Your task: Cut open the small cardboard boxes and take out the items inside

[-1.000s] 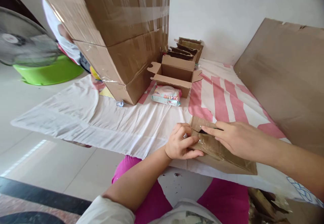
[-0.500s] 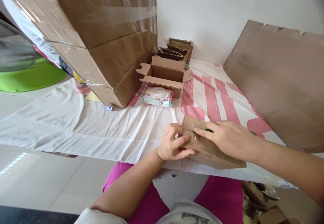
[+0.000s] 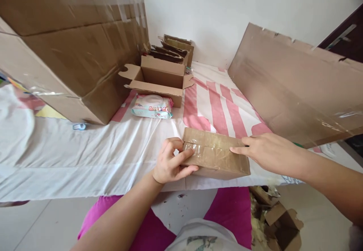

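A closed cardboard box (image 3: 215,160), with clear tape shining along its top seam, lies at the table's near edge. My left hand (image 3: 172,162) grips its left end, fingers over the top and thumb along the near side. At the right end, the stretched index finger of my right hand (image 3: 261,151) touches the top seam. The other right fingers are curled and partly hidden. A bit of something green (image 3: 298,144) shows behind the right wrist; its kind is hidden. Beyond the box sits a pack of wet wipes (image 3: 153,107), in front of an open cardboard box (image 3: 161,81).
Big taped cartons (image 3: 70,54) stand stacked at left. A large cardboard panel (image 3: 283,81) leans at right. Several folded cardboard pieces (image 3: 176,50) stand by the wall. A white and pink cloth (image 3: 113,149) covers the table. Cardboard scraps (image 3: 283,224) lie on the floor at right.
My right index finger has slid from the left part of the seam to the box's right end. My left hand keeps its grip. The view has turned right.
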`<act>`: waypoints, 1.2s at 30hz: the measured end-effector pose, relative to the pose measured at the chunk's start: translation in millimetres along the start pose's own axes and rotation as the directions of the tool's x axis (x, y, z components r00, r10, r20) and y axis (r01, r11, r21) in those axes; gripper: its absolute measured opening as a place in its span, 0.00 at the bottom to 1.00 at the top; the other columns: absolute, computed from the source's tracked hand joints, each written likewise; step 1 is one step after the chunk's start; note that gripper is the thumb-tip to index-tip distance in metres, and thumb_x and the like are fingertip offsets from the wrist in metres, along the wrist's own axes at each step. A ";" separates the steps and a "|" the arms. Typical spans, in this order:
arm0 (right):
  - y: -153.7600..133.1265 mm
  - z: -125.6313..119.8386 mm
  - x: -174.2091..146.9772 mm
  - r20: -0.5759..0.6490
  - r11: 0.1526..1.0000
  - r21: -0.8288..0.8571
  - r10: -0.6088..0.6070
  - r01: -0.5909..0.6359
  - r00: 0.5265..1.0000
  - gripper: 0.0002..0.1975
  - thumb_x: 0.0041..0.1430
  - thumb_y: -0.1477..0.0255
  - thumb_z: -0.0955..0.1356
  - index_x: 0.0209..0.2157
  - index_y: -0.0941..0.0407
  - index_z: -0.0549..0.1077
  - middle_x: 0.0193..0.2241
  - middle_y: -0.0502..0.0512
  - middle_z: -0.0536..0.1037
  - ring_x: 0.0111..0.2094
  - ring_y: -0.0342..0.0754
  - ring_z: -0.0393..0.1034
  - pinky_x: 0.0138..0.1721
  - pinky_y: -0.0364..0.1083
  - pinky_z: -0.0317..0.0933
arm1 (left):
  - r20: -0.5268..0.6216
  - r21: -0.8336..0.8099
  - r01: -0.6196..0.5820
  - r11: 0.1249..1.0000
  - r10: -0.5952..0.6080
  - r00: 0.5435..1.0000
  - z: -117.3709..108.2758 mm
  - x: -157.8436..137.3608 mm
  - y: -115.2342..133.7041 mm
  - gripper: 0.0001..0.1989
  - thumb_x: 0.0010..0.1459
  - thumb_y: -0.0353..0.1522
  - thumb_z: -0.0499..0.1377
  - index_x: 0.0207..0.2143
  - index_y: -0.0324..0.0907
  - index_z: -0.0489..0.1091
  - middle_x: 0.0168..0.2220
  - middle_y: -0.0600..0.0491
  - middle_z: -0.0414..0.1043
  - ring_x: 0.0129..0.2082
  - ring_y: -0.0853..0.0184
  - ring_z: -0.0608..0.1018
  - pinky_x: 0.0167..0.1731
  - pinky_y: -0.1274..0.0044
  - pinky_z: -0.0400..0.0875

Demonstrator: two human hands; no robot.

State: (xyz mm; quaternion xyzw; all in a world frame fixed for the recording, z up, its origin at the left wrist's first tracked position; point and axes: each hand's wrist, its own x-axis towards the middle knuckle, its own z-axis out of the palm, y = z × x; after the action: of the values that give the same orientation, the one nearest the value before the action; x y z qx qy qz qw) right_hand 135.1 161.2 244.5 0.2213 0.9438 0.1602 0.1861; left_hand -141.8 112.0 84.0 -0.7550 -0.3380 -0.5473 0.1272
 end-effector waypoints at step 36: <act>-34.5 114.2 -57.2 -0.417 0.797 0.599 0.394 -0.078 0.819 0.13 0.51 0.83 0.63 0.32 0.49 0.67 0.40 0.56 0.71 0.38 0.51 0.73 0.36 0.50 0.69 | -0.068 -0.484 0.461 0.744 -0.557 0.828 -10.1 5.1 -8.2 0.17 0.62 0.47 0.51 0.40 0.42 0.62 0.35 0.49 0.67 0.36 0.65 0.72 0.38 0.69 0.70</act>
State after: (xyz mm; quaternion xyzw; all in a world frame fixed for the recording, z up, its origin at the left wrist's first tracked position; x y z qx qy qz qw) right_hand 218.6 129.7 146.8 0.3343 0.9255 -0.0452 -0.1720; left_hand -153.7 114.3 91.0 -0.5799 -0.3815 -0.6994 -0.1701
